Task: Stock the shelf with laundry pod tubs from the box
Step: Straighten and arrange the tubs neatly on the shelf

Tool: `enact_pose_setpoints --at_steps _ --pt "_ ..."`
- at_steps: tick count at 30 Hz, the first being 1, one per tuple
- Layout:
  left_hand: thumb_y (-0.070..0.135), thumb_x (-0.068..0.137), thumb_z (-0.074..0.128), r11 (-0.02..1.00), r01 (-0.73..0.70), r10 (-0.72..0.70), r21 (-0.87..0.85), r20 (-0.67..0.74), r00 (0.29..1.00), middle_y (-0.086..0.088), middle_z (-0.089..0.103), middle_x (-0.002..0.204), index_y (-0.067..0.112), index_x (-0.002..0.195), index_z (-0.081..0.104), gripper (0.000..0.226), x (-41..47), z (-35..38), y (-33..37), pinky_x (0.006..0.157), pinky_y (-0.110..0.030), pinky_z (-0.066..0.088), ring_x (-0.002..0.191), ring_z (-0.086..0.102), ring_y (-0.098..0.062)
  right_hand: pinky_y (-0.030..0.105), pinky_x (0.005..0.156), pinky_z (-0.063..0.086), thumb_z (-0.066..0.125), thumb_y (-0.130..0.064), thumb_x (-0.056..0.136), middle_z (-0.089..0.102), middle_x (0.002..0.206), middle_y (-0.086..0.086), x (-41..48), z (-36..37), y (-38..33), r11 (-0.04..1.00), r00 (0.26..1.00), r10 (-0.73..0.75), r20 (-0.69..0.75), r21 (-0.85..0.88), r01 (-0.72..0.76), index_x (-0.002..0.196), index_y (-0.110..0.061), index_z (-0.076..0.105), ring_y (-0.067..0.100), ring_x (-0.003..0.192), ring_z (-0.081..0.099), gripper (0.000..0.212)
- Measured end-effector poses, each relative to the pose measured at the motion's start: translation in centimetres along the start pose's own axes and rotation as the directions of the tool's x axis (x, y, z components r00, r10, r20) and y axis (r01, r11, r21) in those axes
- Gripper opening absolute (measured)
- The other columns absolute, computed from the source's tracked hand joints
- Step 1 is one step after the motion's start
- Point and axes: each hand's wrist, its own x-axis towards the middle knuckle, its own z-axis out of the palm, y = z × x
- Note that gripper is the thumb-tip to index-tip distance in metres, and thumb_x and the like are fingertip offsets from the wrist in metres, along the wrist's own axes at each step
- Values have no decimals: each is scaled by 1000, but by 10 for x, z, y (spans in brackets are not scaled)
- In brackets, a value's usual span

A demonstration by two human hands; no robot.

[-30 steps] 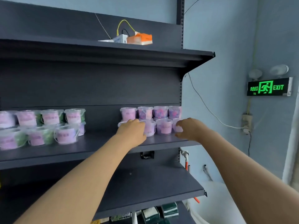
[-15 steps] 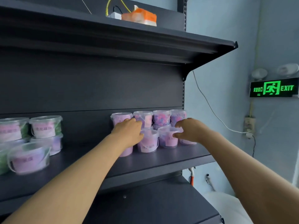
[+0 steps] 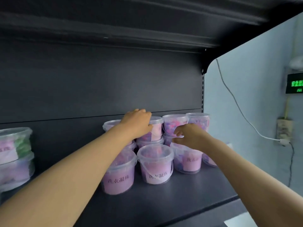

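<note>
Several clear laundry pod tubs with pink labels stand on the dark shelf (image 3: 172,199), stacked two high at the back. My left hand (image 3: 137,123) rests on top of an upper back-row tub (image 3: 155,128), its fingers curled over the lid's rim. My right hand (image 3: 188,136) reaches to the neighbouring upper tub (image 3: 174,123), fingers bent against its lower front. In the front row stand a left tub (image 3: 119,176), a middle tub (image 3: 155,163) and a right tub (image 3: 188,159) partly behind my right wrist. The box is out of view.
Another stack of tubs (image 3: 14,156) stands at the shelf's far left. The upper shelf (image 3: 147,22) overhangs closely. On the wall to the right are a white cable (image 3: 237,112), a socket (image 3: 284,130) and a green exit sign (image 3: 295,83).
The view has closed in on the shelf. Both hands have risen from the front-row tubs to the upper back-row tubs.
</note>
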Motion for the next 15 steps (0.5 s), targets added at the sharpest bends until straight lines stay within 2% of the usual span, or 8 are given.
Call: enact_pose_setpoints --at_steps 4,8,10,12,15 --pt "40 95 43 999 -35 35 24 21 999 -8 52 127 12 122 50 40 36 15 -13 90 -36 40 119 47 -28 34 91 48 60 -38 88 68 112 6 30 18 -7 997 998 15 62 71 -19 109 -9 67 23 104 60 37" --pt "55 91 42 997 -74 76 -23 103 992 -9 53 120 9 118 53 55 65 31 -25 80 -34 41 112 50 -29 34 81 48 60 -41 87 68 98 10 55 35 -14 992 994 58 91 105 -68 95 -1 66 26 95 59 41" --pt "59 89 43 994 -103 106 -30 147 983 -10 56 111 7 108 56 57 75 40 -29 72 -32 40 101 54 -29 31 67 41 61 -44 86 62 81 7 66 43 -18 991 990 84 114 95 -95 75 -4 59 25 82 55 42" --pt "62 88 43 991 -118 126 -55 196 972 -9 58 96 6 96 57 58 82 48 -32 62 -30 36 85 54 -27 30 60 35 61 -47 84 49 65 2 74 51 -23 990 987 101 126 85 -113 61 -11 46 22 72 48 46" --pt "65 86 41 983 -151 170 -99 225 959 -4 56 83 6 100 60 64 87 56 -38 57 -30 34 77 53 -24 26 53 31 68 -50 77 42 59 -2 83 61 -25 963 978 183 95 183 -198 58 -15 41 16 60 43 49"
